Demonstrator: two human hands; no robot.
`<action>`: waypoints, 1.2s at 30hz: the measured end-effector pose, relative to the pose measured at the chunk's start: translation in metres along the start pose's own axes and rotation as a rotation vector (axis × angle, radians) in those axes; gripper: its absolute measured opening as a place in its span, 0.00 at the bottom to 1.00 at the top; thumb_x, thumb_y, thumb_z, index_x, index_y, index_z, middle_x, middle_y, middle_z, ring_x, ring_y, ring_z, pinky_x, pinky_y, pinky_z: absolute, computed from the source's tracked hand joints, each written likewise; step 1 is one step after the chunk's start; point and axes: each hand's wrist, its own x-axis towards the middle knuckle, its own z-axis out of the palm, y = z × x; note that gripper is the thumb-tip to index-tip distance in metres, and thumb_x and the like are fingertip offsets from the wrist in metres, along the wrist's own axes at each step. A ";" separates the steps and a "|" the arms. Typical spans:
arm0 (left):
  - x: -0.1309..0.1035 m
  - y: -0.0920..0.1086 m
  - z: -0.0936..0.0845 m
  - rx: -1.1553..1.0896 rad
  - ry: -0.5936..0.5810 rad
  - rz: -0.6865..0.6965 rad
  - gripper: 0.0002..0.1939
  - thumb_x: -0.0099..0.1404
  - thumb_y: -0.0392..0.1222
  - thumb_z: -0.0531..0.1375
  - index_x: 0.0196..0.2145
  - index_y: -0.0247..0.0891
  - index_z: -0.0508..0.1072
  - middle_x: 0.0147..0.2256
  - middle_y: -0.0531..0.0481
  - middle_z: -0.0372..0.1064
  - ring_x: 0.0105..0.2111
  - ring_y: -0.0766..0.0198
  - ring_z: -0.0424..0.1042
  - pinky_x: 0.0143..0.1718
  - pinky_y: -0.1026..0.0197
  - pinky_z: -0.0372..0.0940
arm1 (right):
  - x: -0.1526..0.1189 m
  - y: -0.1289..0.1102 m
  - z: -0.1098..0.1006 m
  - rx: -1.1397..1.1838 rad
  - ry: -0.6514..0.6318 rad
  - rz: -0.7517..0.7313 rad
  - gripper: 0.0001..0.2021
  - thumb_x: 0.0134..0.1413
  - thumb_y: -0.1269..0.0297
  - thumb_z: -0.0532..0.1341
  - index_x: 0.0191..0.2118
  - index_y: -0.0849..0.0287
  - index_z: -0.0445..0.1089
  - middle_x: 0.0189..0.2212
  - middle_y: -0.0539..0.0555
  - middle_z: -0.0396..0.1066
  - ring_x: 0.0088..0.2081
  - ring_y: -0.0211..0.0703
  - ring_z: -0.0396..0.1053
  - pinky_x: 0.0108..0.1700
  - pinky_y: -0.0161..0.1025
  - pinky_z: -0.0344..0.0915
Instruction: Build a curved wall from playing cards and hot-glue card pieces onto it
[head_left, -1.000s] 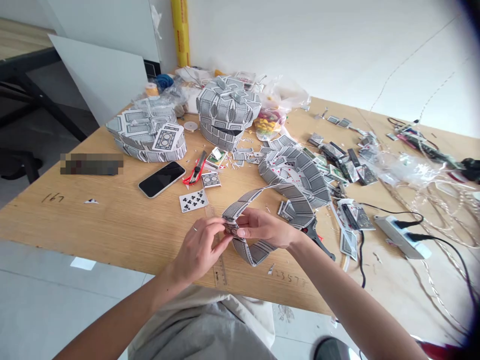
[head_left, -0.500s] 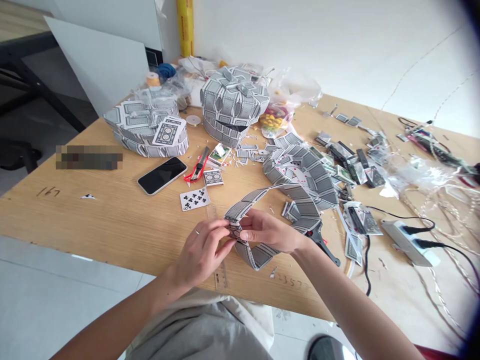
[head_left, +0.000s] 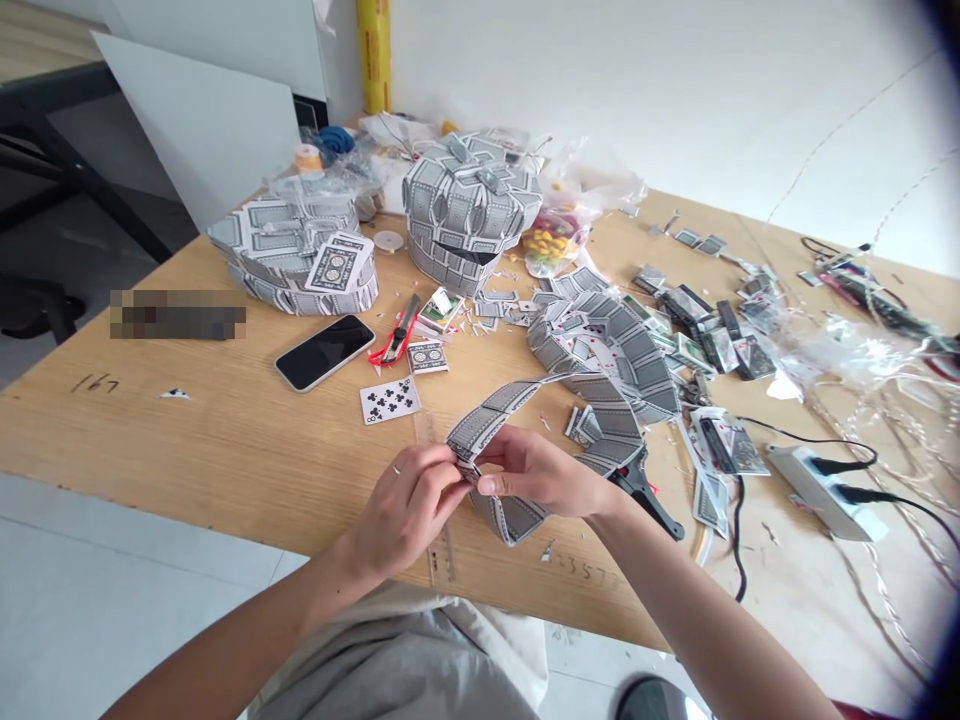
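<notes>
A strip of joined playing cards (head_left: 491, 412), grey-patterned backs outward, curves in a loop near the table's front edge. My left hand (head_left: 412, 505) pinches its near-left part with the fingertips. My right hand (head_left: 536, 475) grips the same spot from the right, thumb in front and fingers behind. What the fingertips press on there is partly hidden. Beyond my right hand the strip runs towards a round card-built wall (head_left: 600, 350) with loose cards inside. An eight of clubs (head_left: 390, 400) lies face up left of the strip, and a clear ruler (head_left: 441, 555) lies partly under my left hand.
A phone (head_left: 325, 353), a red utility knife (head_left: 397, 332) and a small stack of cards (head_left: 427, 357) lie farther back. Two card-built shapes (head_left: 469, 200) stand behind them. A black-handled tool (head_left: 649, 495), a power strip (head_left: 829, 490) and cables are at the right.
Both hands stay on the strip. At the pinched spot the cards have tilted slightly, and the patterned face between my fingertips shows less than before.
</notes>
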 end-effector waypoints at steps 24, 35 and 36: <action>-0.007 -0.002 -0.002 -0.004 0.017 0.051 0.15 0.68 0.26 0.68 0.47 0.40 0.71 0.41 0.45 0.78 0.39 0.61 0.78 0.43 0.60 0.75 | -0.005 -0.007 0.008 -0.018 -0.019 0.035 0.20 0.59 0.58 0.76 0.55 0.54 0.78 0.51 0.56 0.78 0.56 0.49 0.74 0.62 0.49 0.70; -0.012 -0.002 0.000 -0.074 0.056 0.091 0.15 0.68 0.26 0.68 0.48 0.37 0.73 0.38 0.47 0.76 0.42 0.60 0.79 0.47 0.57 0.78 | -0.008 -0.005 0.010 0.014 -0.020 0.023 0.21 0.58 0.60 0.77 0.54 0.57 0.78 0.49 0.56 0.79 0.51 0.46 0.77 0.61 0.47 0.72; -0.013 -0.003 0.000 -0.079 0.038 0.107 0.14 0.68 0.26 0.67 0.48 0.36 0.72 0.36 0.47 0.76 0.41 0.60 0.79 0.45 0.57 0.78 | -0.008 -0.005 0.010 0.021 -0.024 0.006 0.21 0.57 0.60 0.77 0.55 0.57 0.78 0.50 0.56 0.78 0.51 0.45 0.77 0.60 0.47 0.73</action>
